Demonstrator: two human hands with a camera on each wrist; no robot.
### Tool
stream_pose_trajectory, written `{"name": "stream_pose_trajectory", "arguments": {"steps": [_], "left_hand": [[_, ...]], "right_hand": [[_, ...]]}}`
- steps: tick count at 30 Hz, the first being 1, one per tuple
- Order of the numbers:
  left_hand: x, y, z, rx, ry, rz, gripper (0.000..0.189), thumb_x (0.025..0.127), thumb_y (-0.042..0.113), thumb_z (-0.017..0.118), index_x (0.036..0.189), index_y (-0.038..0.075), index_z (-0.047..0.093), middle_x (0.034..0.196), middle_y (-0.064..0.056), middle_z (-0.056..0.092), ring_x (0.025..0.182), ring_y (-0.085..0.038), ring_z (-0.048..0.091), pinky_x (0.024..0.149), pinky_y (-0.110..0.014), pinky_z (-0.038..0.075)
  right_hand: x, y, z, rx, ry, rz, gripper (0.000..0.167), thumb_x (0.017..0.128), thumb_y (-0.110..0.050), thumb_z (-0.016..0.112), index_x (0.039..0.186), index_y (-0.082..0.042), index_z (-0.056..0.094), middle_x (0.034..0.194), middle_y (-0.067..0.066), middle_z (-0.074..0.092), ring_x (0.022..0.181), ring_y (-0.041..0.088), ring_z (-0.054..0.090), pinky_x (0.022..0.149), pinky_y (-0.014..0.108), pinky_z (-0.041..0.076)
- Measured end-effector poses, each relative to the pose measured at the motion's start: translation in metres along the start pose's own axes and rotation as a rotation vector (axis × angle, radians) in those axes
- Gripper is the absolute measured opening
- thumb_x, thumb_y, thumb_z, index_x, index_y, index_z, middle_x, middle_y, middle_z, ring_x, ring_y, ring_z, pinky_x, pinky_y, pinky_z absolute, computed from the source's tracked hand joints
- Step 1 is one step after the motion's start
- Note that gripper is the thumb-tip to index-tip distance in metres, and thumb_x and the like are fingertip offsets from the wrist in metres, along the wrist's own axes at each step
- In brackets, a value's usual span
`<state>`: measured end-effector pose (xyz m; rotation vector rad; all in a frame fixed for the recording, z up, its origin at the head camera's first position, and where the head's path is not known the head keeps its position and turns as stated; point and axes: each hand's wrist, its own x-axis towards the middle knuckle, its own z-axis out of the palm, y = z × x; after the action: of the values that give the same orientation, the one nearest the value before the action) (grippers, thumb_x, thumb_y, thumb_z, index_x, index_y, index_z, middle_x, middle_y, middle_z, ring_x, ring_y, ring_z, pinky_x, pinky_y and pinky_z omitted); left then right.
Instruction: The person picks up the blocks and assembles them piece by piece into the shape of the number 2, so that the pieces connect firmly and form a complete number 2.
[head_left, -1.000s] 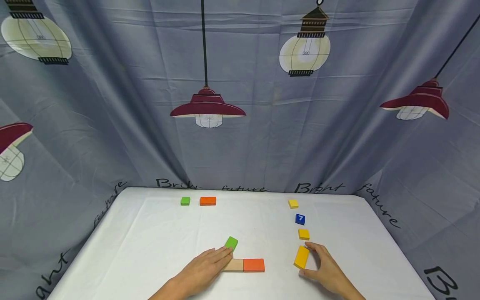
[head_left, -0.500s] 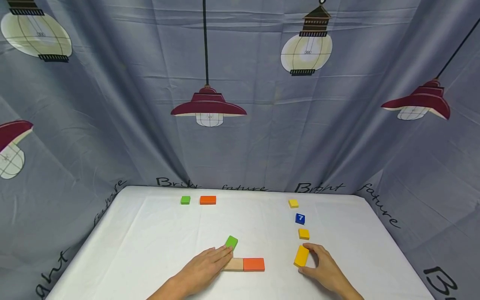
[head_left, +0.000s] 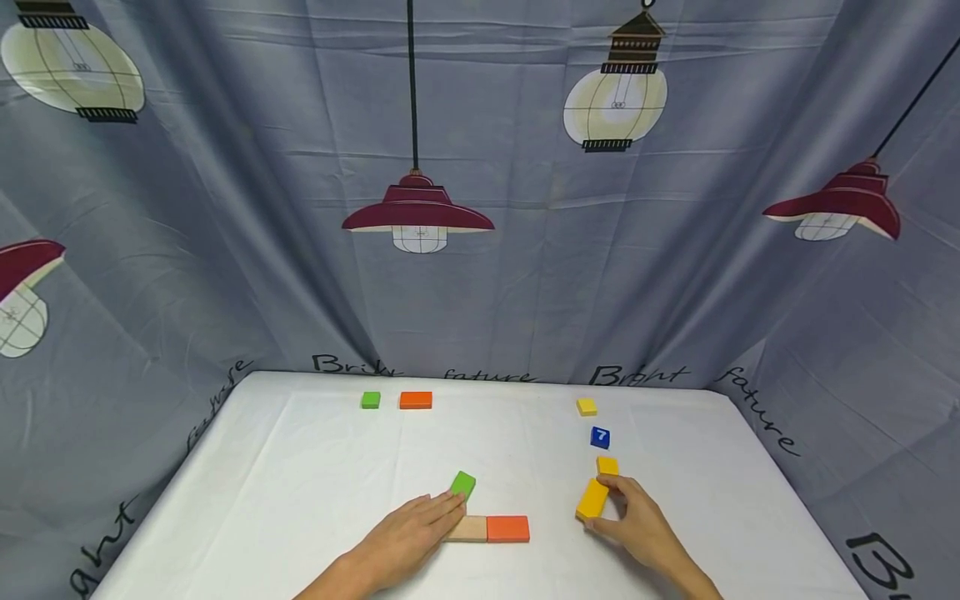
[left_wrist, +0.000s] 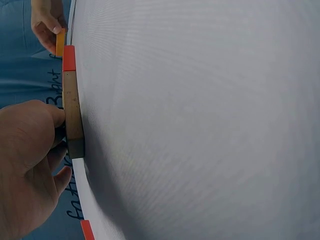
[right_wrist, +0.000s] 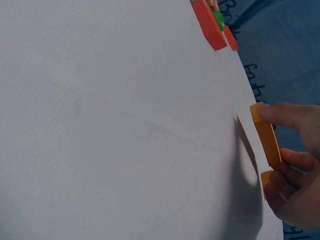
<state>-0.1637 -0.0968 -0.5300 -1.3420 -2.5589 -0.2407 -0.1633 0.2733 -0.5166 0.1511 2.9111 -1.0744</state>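
My right hand pinches a rectangular yellow block by its ends, between thumb and fingers. In the right wrist view this yellow block is tilted above the white cloth, its shadow apart from it. My left hand lies with fingers extended over a plain wooden block, its fingertips at a green block set at a slant. An orange block lies end to end with the wooden one. The left palm hides part of the wooden block.
Behind the right hand, a small yellow block, a blue block numbered 7 and another yellow block form a loose column. Farther back left lie a green block and an orange block. A printed grey curtain borders the table.
My right hand has shifted left and slightly away from me, carrying the yellow block closer to the small yellow one behind it. My left hand stays in place.
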Motion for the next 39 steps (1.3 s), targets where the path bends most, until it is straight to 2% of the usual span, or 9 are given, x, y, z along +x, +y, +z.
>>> {"name": "stream_pose_trajectory", "arguments": {"steps": [5, 9, 14, 21, 29, 39], "left_hand": [[0.0, 0.0, 0.0, 0.001, 0.006, 0.003, 0.043, 0.101, 0.015, 0.059, 0.141, 0.001, 0.055, 0.146, -0.011, 0.052, 0.133, -0.024, 0.049, 0.102, -0.043, 0.047], [0.0, 0.0, 0.0, 0.008, 0.01, 0.006, 0.043, 0.1, 0.015, 0.06, 0.141, 0.001, 0.055, 0.146, -0.011, 0.052, 0.133, -0.023, 0.05, 0.102, -0.042, 0.047], [0.0, 0.0, -0.001, 0.009, 0.001, 0.004, 0.042, 0.102, 0.016, 0.057, 0.142, 0.002, 0.055, 0.147, -0.011, 0.051, 0.134, -0.023, 0.049, 0.103, -0.042, 0.047], [-0.001, -0.001, 0.0, 0.016, 0.007, 0.008, 0.041, 0.102, 0.016, 0.057, 0.141, 0.003, 0.056, 0.146, -0.01, 0.052, 0.133, -0.023, 0.05, 0.102, -0.043, 0.047], [0.0, -0.001, -0.002, -0.009, -0.022, 0.002, 0.043, 0.101, 0.016, 0.058, 0.142, 0.003, 0.055, 0.148, -0.01, 0.05, 0.135, -0.022, 0.048, 0.103, -0.043, 0.047], [0.0, -0.001, -0.004, -0.016, -0.031, -0.004, 0.043, 0.102, 0.017, 0.057, 0.143, 0.004, 0.054, 0.149, -0.009, 0.05, 0.135, -0.022, 0.048, 0.102, -0.044, 0.047]], "right_hand": [[0.005, -0.011, 0.001, 0.007, 0.013, -0.059, 0.07, 0.07, -0.025, 0.092, 0.129, -0.002, 0.061, 0.129, 0.015, 0.057, 0.11, 0.031, 0.059, 0.095, 0.05, 0.051], [0.01, -0.02, 0.003, 0.042, 0.01, -0.098, 0.067, 0.07, -0.023, 0.092, 0.127, -0.004, 0.063, 0.131, 0.013, 0.058, 0.112, 0.03, 0.059, 0.096, 0.048, 0.051], [0.016, -0.032, 0.01, 0.077, 0.001, -0.121, 0.064, 0.071, -0.02, 0.091, 0.126, -0.005, 0.063, 0.127, 0.009, 0.061, 0.113, 0.027, 0.058, 0.096, 0.047, 0.051], [0.026, -0.052, 0.022, 0.082, -0.009, -0.17, 0.062, 0.072, -0.018, 0.091, 0.126, -0.004, 0.064, 0.123, 0.009, 0.06, 0.111, 0.028, 0.058, 0.096, 0.046, 0.051], [0.04, -0.073, 0.038, 0.084, -0.045, -0.249, 0.061, 0.073, -0.02, 0.091, 0.125, -0.004, 0.064, 0.124, 0.01, 0.06, 0.11, 0.03, 0.059, 0.096, 0.048, 0.051], [0.053, -0.092, 0.057, 0.062, -0.096, -0.347, 0.063, 0.074, -0.019, 0.089, 0.125, 0.003, 0.061, 0.12, 0.014, 0.06, 0.109, 0.033, 0.06, 0.096, 0.049, 0.05]]}}
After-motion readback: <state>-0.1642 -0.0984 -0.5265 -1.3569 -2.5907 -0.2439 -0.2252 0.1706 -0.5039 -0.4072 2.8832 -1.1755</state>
